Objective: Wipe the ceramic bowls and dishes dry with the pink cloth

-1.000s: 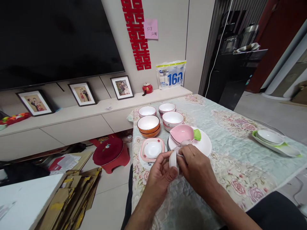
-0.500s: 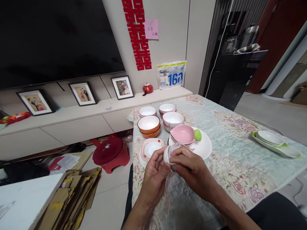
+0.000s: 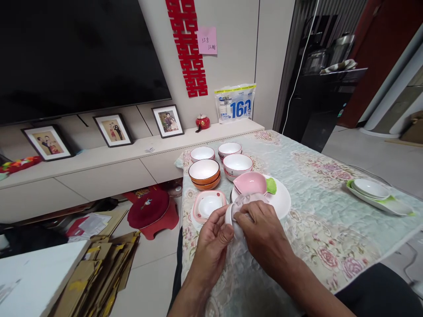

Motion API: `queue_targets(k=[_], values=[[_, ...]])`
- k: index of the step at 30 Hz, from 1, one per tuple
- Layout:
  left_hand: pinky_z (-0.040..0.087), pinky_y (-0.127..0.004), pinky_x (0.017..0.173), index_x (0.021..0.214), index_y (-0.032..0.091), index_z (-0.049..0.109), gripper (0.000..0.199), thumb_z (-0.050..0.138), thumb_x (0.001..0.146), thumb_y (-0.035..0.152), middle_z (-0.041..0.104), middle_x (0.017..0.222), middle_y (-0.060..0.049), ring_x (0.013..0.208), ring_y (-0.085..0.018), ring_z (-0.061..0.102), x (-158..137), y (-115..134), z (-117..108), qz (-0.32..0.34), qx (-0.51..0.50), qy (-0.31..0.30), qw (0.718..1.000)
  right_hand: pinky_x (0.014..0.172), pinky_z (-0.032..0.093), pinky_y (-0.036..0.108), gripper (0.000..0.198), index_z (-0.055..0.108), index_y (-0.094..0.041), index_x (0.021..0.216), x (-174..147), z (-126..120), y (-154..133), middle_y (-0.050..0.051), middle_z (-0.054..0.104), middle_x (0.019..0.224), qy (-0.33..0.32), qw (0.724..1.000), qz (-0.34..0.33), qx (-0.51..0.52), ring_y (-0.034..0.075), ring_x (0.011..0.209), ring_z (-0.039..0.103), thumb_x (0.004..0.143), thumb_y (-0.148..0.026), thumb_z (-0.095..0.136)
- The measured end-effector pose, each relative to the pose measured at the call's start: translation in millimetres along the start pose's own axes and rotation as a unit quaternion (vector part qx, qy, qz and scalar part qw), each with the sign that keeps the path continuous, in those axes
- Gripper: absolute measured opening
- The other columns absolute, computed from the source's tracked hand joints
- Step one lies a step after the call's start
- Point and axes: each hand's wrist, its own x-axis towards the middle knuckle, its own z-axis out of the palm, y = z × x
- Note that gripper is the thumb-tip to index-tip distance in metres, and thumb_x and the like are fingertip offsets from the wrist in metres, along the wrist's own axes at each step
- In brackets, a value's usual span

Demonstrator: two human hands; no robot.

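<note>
My left hand (image 3: pixel 211 244) is closed on a small white dish (image 3: pixel 228 215), tilted on edge with its rim towards the left. Against the dish my right hand (image 3: pixel 266 229) presses a thin whitish cloth (image 3: pixel 249 199), bunched under its fingers; most of the dish is hidden behind it. Just beyond the hands, a pink leaf-ended bowl (image 3: pixel 250 182) rests on a large white plate (image 3: pixel 280 200). Left of that plate lies a pink-rimmed dish (image 3: pixel 198 207) with a white centre.
Orange bowls (image 3: pixel 204 176) are stacked behind, beside white bowls (image 3: pixel 238 165) with red rims. A green-edged long dish (image 3: pixel 393 205) carrying small white dishes lies at the right on the flowered tablecloth (image 3: pixel 317 211). A red stool (image 3: pixel 148 213) stands left of the table.
My right hand has shifted slightly and turned its back upward, and the cloth spreads more above the dish. The left hand keeps its hold; the view has moved a little.
</note>
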Motion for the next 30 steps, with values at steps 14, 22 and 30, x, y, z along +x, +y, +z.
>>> queue_targets(k=[14, 22, 30], values=[[0.045, -0.035, 0.105, 0.127, 0.024, 0.065, 0.056, 0.083, 0.075, 0.031, 0.066, 0.133, -0.011, 0.127, -0.029, 0.057, 6.8, -10.8, 6.2, 0.053, -0.006, -0.02, 0.998, 0.076, 0.05, 0.03, 0.017, 0.065, -0.022, 0.109, 3.9, -15.2, 5.4, 0.004, 0.071, 0.1, -0.004, 0.906, 0.137, 0.4, 0.019, 0.089, 0.065, 0.094, -0.022, 0.057], [0.05, -0.034, 0.099, 0.117, 0.021, 0.07, 0.044, 0.082, 0.075, 0.03, 0.073, 0.118, -0.008, 0.111, -0.024, 0.066, 15.9, 3.7, 2.9, 0.015, -0.091, 0.059, 0.994, 0.087, 0.037, 0.044, 0.028, 0.061, -0.024, 0.114, 4.7, -2.9, 4.6, 0.006, 0.065, 0.109, -0.026, 0.991, -0.045, 0.126, 0.024, 0.099, 0.054, 0.094, -0.009, 0.049], [0.055, -0.032, 0.087, 0.101, 0.015, 0.073, 0.023, 0.066, 0.091, 0.035, 0.075, 0.103, -0.008, 0.093, -0.019, 0.068, 16.6, 9.7, 6.5, -0.006, -0.1, 0.029, 0.995, 0.083, 0.037, 0.043, 0.025, 0.062, -0.019, 0.109, 2.8, 3.8, 11.7, 0.009, 0.065, 0.108, 0.011, 0.994, -0.069, 0.078, 0.025, 0.099, 0.052, 0.096, -0.008, 0.043]])
